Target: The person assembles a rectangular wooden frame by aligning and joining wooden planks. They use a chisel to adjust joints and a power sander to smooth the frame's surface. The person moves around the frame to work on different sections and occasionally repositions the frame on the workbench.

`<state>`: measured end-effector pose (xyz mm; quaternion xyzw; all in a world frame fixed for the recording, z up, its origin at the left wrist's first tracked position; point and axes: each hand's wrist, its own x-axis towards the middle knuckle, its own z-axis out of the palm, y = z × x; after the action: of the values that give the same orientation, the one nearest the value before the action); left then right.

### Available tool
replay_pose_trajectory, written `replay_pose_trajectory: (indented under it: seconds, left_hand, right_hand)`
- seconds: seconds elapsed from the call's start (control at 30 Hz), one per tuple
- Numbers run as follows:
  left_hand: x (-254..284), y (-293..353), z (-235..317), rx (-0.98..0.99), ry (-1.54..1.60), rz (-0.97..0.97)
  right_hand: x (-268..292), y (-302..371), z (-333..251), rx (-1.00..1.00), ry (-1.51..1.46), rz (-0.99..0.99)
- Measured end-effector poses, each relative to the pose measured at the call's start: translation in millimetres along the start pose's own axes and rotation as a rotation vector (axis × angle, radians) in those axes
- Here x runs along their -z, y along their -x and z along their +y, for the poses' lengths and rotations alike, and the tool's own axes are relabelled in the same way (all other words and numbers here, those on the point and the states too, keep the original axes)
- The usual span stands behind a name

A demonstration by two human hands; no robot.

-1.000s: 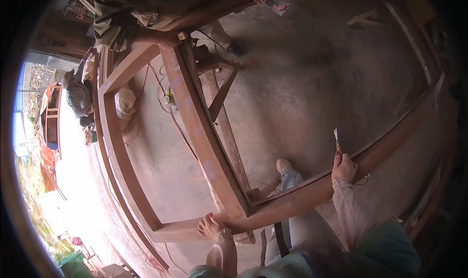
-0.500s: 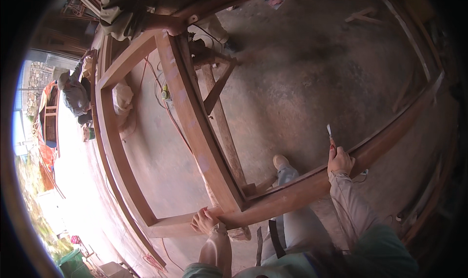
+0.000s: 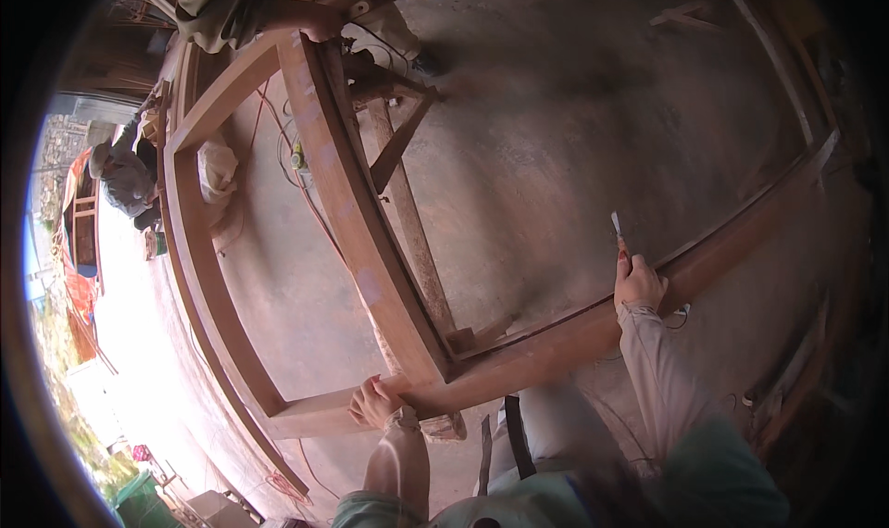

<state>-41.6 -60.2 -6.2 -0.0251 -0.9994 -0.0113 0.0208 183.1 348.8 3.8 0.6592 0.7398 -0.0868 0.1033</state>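
Observation:
A large brown wooden frame (image 3: 356, 269) with a curved outer rail and pale purplish patches lies in front of me, raised above the floor. My left hand (image 3: 375, 403) is closed over its near rail, left of the joint with the crossbar. Farther right, my right hand (image 3: 641, 284) grips a small putty knife (image 3: 619, 232) by its reddish handle, the pale flat blade pointing up and away. That hand is at the long near rail (image 3: 556, 350); whether it rests on the wood, I cannot tell.
Another person's hand (image 3: 315, 18) is on the frame's far corner. A rough wooden trestle (image 3: 407, 213) stands underneath, with cords (image 3: 301, 181) on the floor nearby. A crouching person (image 3: 128, 181) is at the left, by the bright opening. Wood pieces (image 3: 685, 16) lie at the far right.
The whole view has shifted, so the frame sits slightly farther left and higher. My boot, seen beyond the rail before, is out of sight. Both hands keep their holds.

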Motion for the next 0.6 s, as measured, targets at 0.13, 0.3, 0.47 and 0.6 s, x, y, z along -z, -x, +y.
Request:
replay_pose_trajectory:
  seconds: [0.13, 0.3, 0.47, 0.6]
  left_hand:
    - [-0.4, 1.8, -1.5, 0.013, -0.021, 0.009]
    - [-6.1, 2.2, -11.0, -0.007, -0.039, -0.011]
    - [-15.2, -7.9, -32.9, 0.015, 0.056, -0.086]
    - [-12.4, -11.2, -16.1, -0.009, -0.024, -0.092]
  right_hand:
    - [-1.3, 3.4, 1.5, 0.024, -0.01, 0.015]
    - [6.7, 9.6, -1.3, -0.011, -0.062, 0.015]
    - [6.8, 10.6, -3.5, 0.022, -0.171, 0.046]
    - [-4.2, 10.4, 12.5, 0.062, -0.32, 0.211]
